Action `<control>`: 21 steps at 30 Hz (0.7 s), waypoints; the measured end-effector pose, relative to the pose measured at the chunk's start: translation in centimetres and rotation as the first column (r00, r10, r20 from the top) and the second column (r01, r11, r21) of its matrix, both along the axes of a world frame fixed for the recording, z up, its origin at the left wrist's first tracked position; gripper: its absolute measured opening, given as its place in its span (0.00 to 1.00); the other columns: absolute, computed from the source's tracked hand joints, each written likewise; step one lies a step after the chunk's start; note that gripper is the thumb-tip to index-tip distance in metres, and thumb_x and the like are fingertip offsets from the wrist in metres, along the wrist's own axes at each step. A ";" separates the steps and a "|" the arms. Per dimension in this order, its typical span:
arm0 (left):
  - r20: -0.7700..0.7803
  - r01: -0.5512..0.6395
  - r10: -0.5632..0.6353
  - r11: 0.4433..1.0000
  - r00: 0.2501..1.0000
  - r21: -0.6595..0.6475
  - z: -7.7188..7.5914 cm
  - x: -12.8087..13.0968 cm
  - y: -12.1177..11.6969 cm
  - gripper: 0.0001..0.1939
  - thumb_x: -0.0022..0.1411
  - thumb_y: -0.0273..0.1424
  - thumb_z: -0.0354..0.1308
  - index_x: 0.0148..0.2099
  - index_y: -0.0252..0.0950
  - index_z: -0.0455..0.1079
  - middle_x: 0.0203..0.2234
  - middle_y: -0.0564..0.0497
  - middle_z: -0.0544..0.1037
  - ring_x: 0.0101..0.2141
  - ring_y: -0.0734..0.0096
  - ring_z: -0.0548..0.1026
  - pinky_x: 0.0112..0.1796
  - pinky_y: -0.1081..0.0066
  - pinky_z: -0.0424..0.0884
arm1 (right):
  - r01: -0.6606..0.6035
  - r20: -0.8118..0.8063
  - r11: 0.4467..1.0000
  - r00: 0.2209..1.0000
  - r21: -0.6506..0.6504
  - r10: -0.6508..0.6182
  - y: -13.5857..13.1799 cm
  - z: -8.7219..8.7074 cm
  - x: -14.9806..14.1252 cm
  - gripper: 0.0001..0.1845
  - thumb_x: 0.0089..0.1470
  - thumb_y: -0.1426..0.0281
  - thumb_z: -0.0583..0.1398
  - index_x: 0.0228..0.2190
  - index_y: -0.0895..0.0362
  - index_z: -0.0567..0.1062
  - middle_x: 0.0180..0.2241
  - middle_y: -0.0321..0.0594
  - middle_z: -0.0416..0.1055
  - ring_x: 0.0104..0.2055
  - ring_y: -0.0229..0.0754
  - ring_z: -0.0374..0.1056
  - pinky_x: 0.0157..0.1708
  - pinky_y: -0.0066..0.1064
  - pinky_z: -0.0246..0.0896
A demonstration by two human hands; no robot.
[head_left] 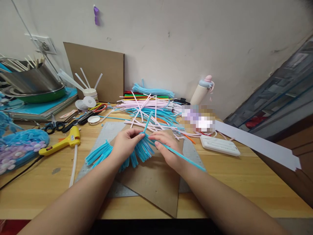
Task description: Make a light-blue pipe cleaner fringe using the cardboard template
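Observation:
My left hand (127, 142) pinches a blue pipe-cleaner fringe (142, 148) near its top, where one stem stands up. Loops of the fringe hang below my fingers and stick out to the left of my wrist. In my right hand (168, 147) is a long blue pipe cleaner (186, 159), gripped between thumb and fingers. One end of it meets the fringe beside my left fingertips; the other slants down to the right past my wrist. Both hands are over a brown cardboard sheet (156, 186) on a grey cutting mat (192, 160). My palms hide part of the fringe.
Pink and blue pipe cleaners (146, 107) lie piled behind my hands. On the left are a yellow glue gun (62, 142), black-handled scissors (55, 125) and blue fuzzy work with pink flowers (22, 148). A white power bank (220, 146) and a bottle (200, 91) are on the right.

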State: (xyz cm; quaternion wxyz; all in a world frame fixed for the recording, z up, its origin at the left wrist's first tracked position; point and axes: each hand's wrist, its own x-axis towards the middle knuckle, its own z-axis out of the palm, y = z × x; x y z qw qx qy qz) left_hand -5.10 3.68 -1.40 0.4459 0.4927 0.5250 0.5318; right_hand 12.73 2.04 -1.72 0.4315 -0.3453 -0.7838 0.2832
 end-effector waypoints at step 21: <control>-0.640 -0.206 0.146 0.978 0.755 -0.020 2.7 -9.3 0.6 0.16 0.41 0.41 0.63 0.32 0.37 0.74 0.25 0.49 0.76 0.27 0.63 0.70 0.27 0.71 0.61 | 0.042 -0.317 0.831 0.913 -0.555 -0.258 1.6 -3.0 -0.9 0.11 0.46 0.62 0.59 0.30 0.56 0.71 0.25 0.33 0.66 0.27 0.35 0.61 0.28 0.26 0.55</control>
